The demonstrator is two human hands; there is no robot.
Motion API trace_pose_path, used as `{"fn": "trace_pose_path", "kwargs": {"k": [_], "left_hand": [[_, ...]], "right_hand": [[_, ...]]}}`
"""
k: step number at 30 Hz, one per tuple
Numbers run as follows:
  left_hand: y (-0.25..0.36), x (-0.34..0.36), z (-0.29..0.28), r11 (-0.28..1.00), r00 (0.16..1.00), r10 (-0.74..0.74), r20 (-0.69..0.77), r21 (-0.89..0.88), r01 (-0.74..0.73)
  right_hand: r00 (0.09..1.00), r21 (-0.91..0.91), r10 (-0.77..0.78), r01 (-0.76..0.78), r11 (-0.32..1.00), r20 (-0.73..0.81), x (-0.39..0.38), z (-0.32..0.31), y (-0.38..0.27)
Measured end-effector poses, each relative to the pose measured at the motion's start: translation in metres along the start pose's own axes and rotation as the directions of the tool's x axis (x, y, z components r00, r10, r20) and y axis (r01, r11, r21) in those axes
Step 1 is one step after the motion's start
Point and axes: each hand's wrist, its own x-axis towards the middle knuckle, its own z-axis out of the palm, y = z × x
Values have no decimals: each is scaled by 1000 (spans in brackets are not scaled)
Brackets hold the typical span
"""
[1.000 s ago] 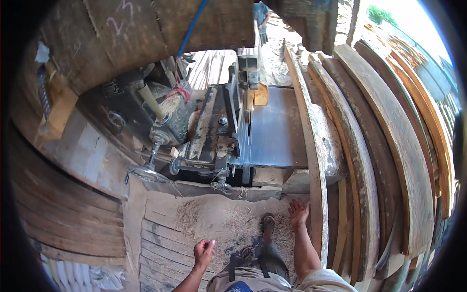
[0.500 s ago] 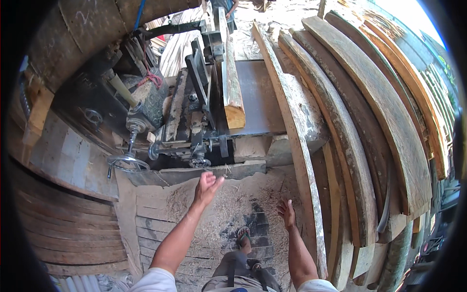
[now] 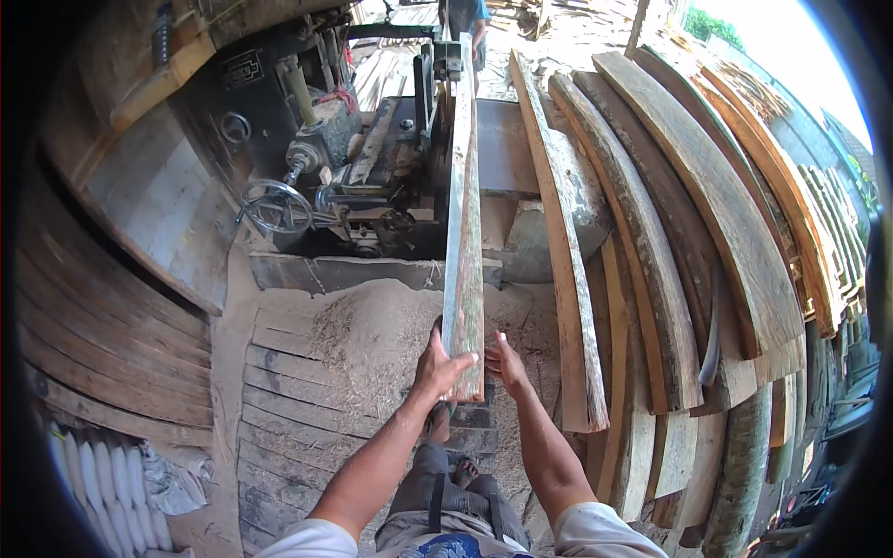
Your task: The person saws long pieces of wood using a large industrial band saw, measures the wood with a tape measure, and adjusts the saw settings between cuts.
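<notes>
A long, narrow timber beam (image 3: 473, 279) with rough bark along its upper face reaches from the sawing machine (image 3: 409, 177) toward me. Its near end is just in front of my legs. My left hand (image 3: 439, 372) grips the left side of that end, thumb laid across the top. Close by the right side, my right hand (image 3: 508, 367) has its fingers apart; whether its fingertips touch the wood I cannot tell. The beam's far part passes beside the machine's black upright guide (image 3: 423, 93).
A metal handwheel (image 3: 277, 206) juts from the machine. Long curved planks (image 3: 688, 186) are stacked on the right, with a narrow plank (image 3: 558, 242) nearest me. Sawdust (image 3: 372, 316) heaps on the slatted floor. Another person (image 3: 479, 37) stands beyond the machine.
The beam has come toward me, out past the machine's near edge. My left hand has taken hold of its end, and my right hand has moved in beside it.
</notes>
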Motion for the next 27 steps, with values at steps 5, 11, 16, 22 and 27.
{"fn": "trace_pose_path", "kwargs": {"k": [5,11,16,22,27], "left_hand": [[-36,-198,2,996,995,-85,-52,-7,85],[-149,-377,4,289,820,-346,457,-779,556],[-234,-496,32,0,750,-162,641,-760,650],[-267,-673,12,82,724,-322,610,-744,663],[-256,-770,15,207,732,-437,523,-734,647]], "right_hand": [[977,294,-77,16,956,198,-91,63,62],[982,317,-33,-29,948,187,-227,74,194],[988,321,-110,68,944,112,-297,58,332],[965,381,-241,187,905,99,-409,109,349],[944,453,-260,146,879,201,-441,104,364]]}}
